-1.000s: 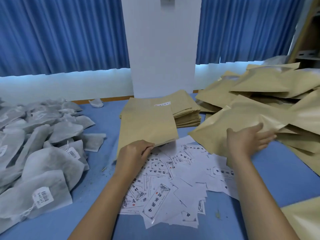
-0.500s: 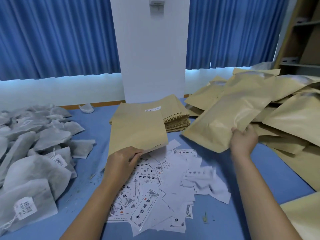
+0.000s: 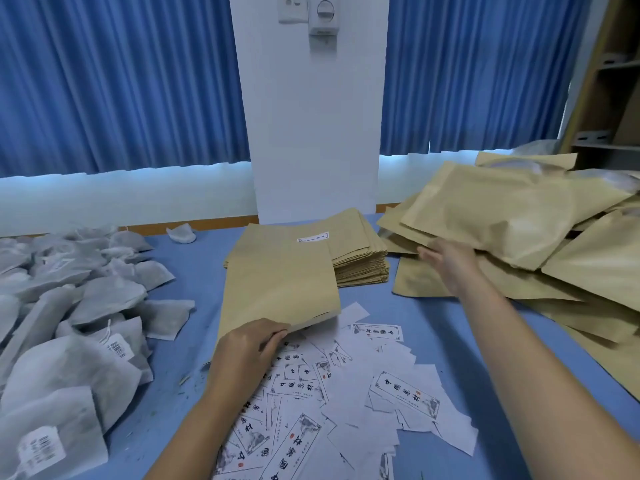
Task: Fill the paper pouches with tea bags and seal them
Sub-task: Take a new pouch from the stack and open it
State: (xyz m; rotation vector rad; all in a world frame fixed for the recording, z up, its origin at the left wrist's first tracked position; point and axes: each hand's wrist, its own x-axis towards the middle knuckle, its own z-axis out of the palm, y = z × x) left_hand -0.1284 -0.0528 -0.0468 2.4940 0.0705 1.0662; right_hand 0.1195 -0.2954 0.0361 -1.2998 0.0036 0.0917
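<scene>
The left hand [image 3: 249, 351] is curled around the near edge of a flat brown paper pouch [image 3: 280, 282], thumb on top, lifting that edge off the scattered labels [image 3: 346, 400]. The pouch's far end rests on the stack of empty pouches [image 3: 363, 261] behind it.

The right hand [image 3: 446, 259] reaches to the heap of filled pouches [image 3: 502, 216] on the right, fingers out fairly straight and holding nothing. It is blurred, so I cannot tell whether it touches the top pouch or only lies just under its edge.

The tea bags [image 3: 86, 306] are piled along the left side of the blue table [image 3: 194, 271]. A bare strip of table runs between them and the left forearm, and another lies between the two heaps of brown pouches.

The labels carry black Chinese characters in a frame with a small red seal. Some tea bags carry white barcode tags [image 3: 117, 346], too small to read.
</scene>
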